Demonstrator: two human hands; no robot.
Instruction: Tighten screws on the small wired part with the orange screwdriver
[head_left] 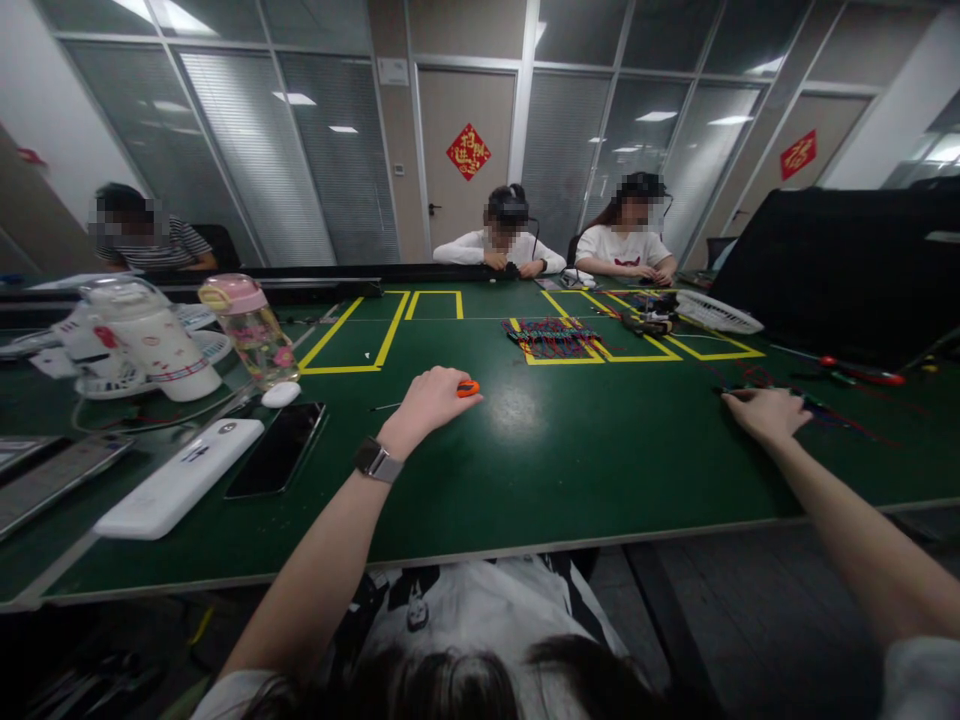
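Note:
My left hand is closed around a screwdriver with an orange and black handle. Its thin shaft sticks out to the left, just above the green table. Far to the right, my right hand has its fingers drawn together at a loose group of small parts with red and dark wires. What lies between those fingertips is too small to make out. A bundle of wired parts in red, blue and black rests farther back, across yellow tape lines.
At left are a white power bank, a black phone, a white earphone case, a pink-lidded bottle and a white tumbler. A white basket and a black screen stand back right. Several people sit opposite.

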